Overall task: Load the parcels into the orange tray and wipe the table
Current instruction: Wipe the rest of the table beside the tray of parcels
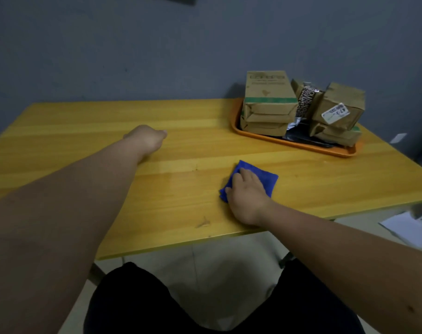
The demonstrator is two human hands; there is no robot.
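Observation:
Several brown paper parcels [269, 100] are stacked on the orange tray [299, 144] at the far right of the yellow wooden table [84, 131]. A dark plastic parcel lies among them. My right hand [247, 196] presses flat on a folded blue cloth [265, 175] near the table's front edge, fingers spread over it. My left hand [147, 138] rests on the table's middle with its fingers curled under, holding nothing that I can see.
A grey wall stands right behind the table. White papers [407, 227] lie on the floor at the right, below the table edge. My dark-clothed legs are under the front edge.

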